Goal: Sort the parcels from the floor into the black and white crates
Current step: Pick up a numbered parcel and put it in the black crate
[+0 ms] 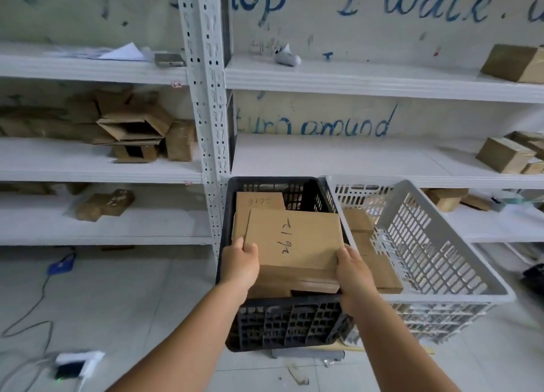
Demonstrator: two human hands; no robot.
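Note:
A flat brown cardboard parcel (290, 238) with black handwriting lies on top of other parcels inside the black crate (285, 327). My left hand (240, 262) grips its near left corner and my right hand (351, 269) grips its near right corner. Another marked parcel (259, 200) lies behind it in the same crate. To the right stands the white crate (447, 259), tilted, with several brown parcels (379, 269) along its left side.
White metal shelving (209, 97) rises behind the crates, with cardboard boxes (132, 126) on the left shelves and more boxes (500, 154) on the right. A power strip (75, 365) and cables lie on the tiled floor at the left.

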